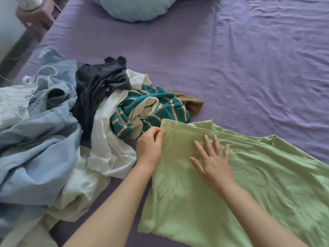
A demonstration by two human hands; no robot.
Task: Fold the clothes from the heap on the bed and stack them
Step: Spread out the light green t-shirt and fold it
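Fold step on green T-shirt [249, 175], spread at 5 o'clock of bed [231, 68] | left hand [151, 147] pinches folded edge to square it | right hand [211, 161] flat, fingers wide, pins cloth (stops slip) | heap [71, 122] at 9 o'clock, touching shirt's far corner | free sheet 12–3 o'clock for stack

We're in a bedroom at home, no doubt about it. A bed [195, 56] fills nearly the whole view, dressed in a creased purple sheet [258, 72]. At the far edge sits a pale blue round cushion [131, 9]. Off to the far left there's a pinkish wooden bedside table [38, 16] with a white object [33, 2] on top, blurred. And on the near left, a heap of household laundry [74, 111]: denim, white, dark grey and striped teal pieces.
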